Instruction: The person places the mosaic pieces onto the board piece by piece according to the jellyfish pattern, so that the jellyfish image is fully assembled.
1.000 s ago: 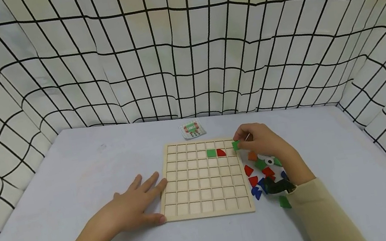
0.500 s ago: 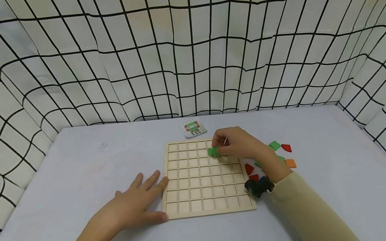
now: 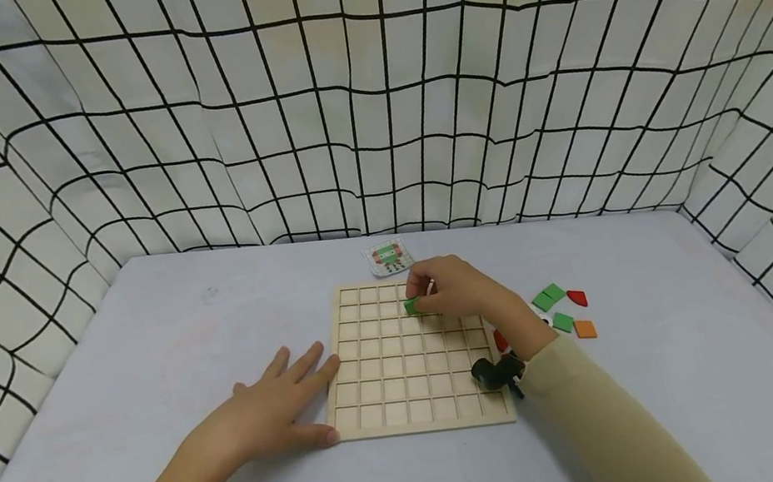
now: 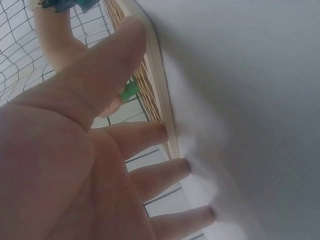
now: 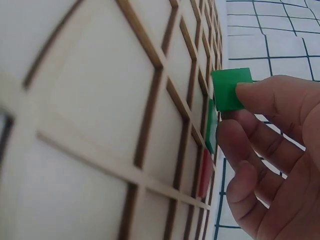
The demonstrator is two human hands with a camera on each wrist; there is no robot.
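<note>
A wooden grid board (image 3: 391,368) lies on the white table. My left hand (image 3: 273,411) has its fingers spread, with thumb and a fingertip against the board's left edge; in the left wrist view the thumb (image 4: 100,70) touches the wooden rim. Over the upper part of the grid, my right hand (image 3: 458,289) pinches a green square tile (image 5: 227,82) between thumb and fingers. In the right wrist view, another green tile (image 5: 211,131) and a red rounded piece (image 5: 205,174) sit in grid cells just beyond; the hand hides both in the head view.
Right of the board lie loose green tiles (image 3: 549,297), a red piece (image 3: 577,298) and an orange tile (image 3: 585,328); the right forearm covers part of that pile. A small pattern card (image 3: 389,257) lies behind the board. Black-lined netting (image 3: 371,142) surrounds the table.
My right hand has moved left from the board's right edge with the green tile, over the cells holding the green and red pieces. My left hand stays at the board's edge.
</note>
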